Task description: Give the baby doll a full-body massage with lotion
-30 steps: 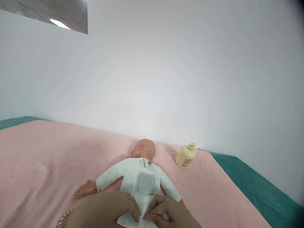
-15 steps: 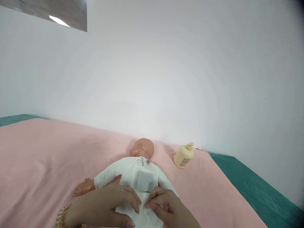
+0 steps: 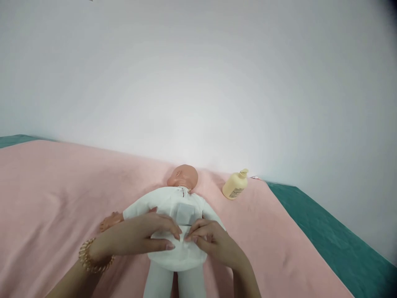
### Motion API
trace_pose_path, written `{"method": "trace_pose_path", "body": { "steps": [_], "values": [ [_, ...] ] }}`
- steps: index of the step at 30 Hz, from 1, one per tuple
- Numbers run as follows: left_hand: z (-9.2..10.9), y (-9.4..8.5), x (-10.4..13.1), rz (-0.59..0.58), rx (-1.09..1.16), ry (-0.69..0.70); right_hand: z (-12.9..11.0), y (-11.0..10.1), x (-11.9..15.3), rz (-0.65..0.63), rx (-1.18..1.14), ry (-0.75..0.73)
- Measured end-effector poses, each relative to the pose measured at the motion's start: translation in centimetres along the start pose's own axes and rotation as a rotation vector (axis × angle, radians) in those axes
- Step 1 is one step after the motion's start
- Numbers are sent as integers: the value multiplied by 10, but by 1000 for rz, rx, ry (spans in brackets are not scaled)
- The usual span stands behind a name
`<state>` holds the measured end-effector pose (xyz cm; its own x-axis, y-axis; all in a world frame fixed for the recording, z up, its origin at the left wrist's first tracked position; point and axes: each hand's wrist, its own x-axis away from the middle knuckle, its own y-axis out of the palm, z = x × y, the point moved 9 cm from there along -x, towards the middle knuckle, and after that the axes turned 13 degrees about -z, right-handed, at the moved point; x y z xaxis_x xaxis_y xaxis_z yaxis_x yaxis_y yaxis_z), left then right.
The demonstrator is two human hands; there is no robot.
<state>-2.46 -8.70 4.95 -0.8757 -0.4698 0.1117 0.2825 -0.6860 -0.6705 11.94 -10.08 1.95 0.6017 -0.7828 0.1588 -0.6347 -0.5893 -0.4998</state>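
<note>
A baby doll (image 3: 186, 256) in a white cloth body or suit lies face down, its head turned to the left. A grey square patch (image 3: 185, 213) sits on its upper back. My left hand (image 3: 145, 235) rests over the left side of the lower back, thumb and fingers apart. Facing it, my right hand (image 3: 211, 240) has bent fingers brought together in a pinch at the middle of the back, just below the patch. Whatever those fingertips hold, if anything, is hidden.
A pale yellow pump bottle (image 3: 235, 186) stands right of the doll's head. Underneath is a pink sheet (image 3: 273, 240) over a green surface (image 3: 322, 223). A white wall (image 3: 198, 82) rises behind. A small printed item (image 3: 254, 177) lies at the sheet's far edge.
The camera has tilted down, so everything sits higher in view and the doll's legs now show. Both hands stay at the doll's lower back with only slight finger movement.
</note>
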Motion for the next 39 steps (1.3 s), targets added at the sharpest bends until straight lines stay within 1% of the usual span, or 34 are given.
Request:
{"method": "trace_pose_path", "body": {
  "steps": [3, 5, 7, 12, 15, 19, 21, 22, 24, 26, 27, 29, 31, 34, 39],
  "values": [
    [-6, 6, -1, -63, 34, -18, 0, -7, 2, 62, -20, -41],
    [-8, 6, -2, -54, 24, -25, 0, -11, 2, 113, -27, -53],
    [-8, 8, -4, -65, 19, -32, 1, -13, 2, 138, -22, -47],
    [-8, 14, -7, -117, 3, -78, 5, -8, -2, 119, 21, 20],
    [-10, 15, -9, -127, -9, -111, 7, -4, -3, 105, 33, 52],
    [-8, 13, -10, -116, -55, -129, 6, -4, -5, 118, 39, 26],
    [-5, 8, -12, -73, -45, -97, 5, -8, -7, 153, 9, -29],
    [-3, 5, -13, -32, -22, -72, 6, -12, -8, 193, -16, -60],
    [-4, -4, -16, 80, 45, -28, 9, -23, -8, 314, -63, -123],
    [-11, -13, -18, 217, 93, -6, 12, -34, -7, 450, -83, -179],
    [-15, -16, -19, 287, 94, -3, 14, -38, -6, 497, -79, -200],
    [-24, -19, -22, 388, 53, -1, 18, -40, -8, 536, -57, -219],
    [-30, -16, -26, 418, -22, 9, 22, -38, -12, 522, -27, -209],
    [-36, -11, -30, 425, -112, 7, 28, -35, -18, 499, 19, -179],
    [-42, -6, -34, 440, -162, 10, 30, -33, -25, 506, 82, -133]
  ]
}}
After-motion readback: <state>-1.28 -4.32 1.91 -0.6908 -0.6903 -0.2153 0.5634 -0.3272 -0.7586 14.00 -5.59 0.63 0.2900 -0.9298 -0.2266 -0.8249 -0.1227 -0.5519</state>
